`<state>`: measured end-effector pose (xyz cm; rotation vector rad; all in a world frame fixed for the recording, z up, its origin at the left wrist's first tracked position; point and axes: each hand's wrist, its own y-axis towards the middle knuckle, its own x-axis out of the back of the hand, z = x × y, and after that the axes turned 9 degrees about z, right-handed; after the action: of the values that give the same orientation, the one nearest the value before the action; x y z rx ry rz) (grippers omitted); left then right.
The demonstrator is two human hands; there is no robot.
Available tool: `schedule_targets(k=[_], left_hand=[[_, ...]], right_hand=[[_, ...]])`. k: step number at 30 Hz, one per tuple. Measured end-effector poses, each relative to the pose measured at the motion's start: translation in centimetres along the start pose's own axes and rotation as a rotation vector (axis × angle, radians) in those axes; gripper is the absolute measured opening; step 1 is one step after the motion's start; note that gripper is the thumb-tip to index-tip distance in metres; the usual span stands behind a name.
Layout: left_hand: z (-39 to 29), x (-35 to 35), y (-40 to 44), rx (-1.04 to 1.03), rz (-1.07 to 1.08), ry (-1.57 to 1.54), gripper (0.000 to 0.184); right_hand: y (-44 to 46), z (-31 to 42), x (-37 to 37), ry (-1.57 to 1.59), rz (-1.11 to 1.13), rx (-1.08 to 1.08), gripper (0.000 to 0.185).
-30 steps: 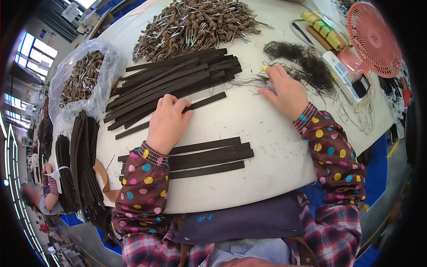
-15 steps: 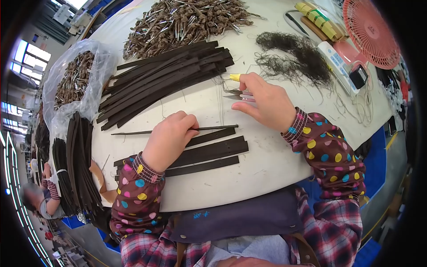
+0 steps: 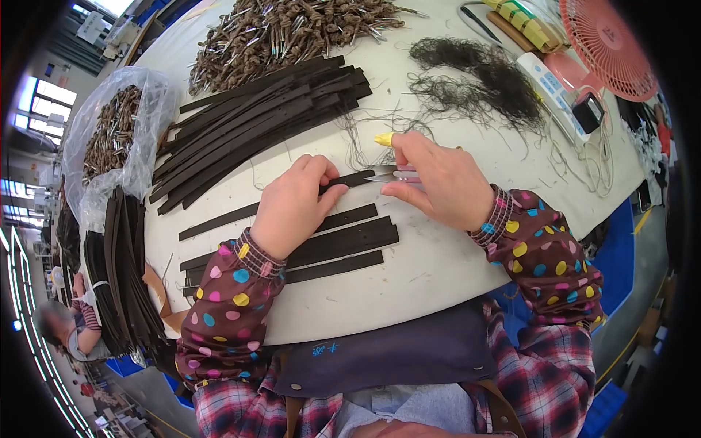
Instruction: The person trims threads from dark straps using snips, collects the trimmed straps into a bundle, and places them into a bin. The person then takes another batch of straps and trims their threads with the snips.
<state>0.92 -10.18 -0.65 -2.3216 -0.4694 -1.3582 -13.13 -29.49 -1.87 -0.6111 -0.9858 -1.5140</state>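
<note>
My left hand [image 3: 298,201] pinches a single dark strip [image 3: 219,221] near its right part. In my right hand [image 3: 442,179] is a small pair of thread snips [image 3: 404,175], its blades at the right end of that strip. A yellow covering [image 3: 383,139] wraps one right fingertip. Below my left hand lie several dark strips [image 3: 350,242], side by side. A larger pile of dark strips [image 3: 255,128] is above and left of my hands. Loose threads [image 3: 354,146] trail between the pile and the snips.
Knotted brown pieces [image 3: 285,33] are heaped at the back; more fill a clear bag [image 3: 157,98] at left. Bundled strips [image 3: 124,255] hang over the left edge. At right are tangled thread [image 3: 504,87], a power strip [image 3: 551,91] and a pink fan [image 3: 610,36]. A co-worker [image 3: 80,328] is far left.
My left hand has brought one strip away from the pile, toward the snips. My right hand has moved left and down from the tangled thread, with the snips now at the strip's end.
</note>
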Motion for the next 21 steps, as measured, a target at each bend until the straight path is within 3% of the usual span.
schedule_targets(k=[6,14,17,21], left_hand=[[-0.1,-0.2,1.0,-0.061,-0.073,-0.036,0.028],[-0.1,-0.1,2.6,0.012,0.051,-0.231,0.020],[0.6,-0.1,2.5,0.001,0.056,-0.310,0.017],[1.4,0.1,2.4,0.036,0.063,-0.379,0.019]], right_hand=[[0.4,-0.7,-0.5,-0.032,-0.025,-0.023,0.044],[0.6,-0.5,0.4,-0.032,-0.084,0.034,0.041],[1.1,-0.9,1.0,-0.104,-0.185,-0.022,0.042],[1.2,-3.2,3.7,-0.429,-0.338,-0.185,0.039]])
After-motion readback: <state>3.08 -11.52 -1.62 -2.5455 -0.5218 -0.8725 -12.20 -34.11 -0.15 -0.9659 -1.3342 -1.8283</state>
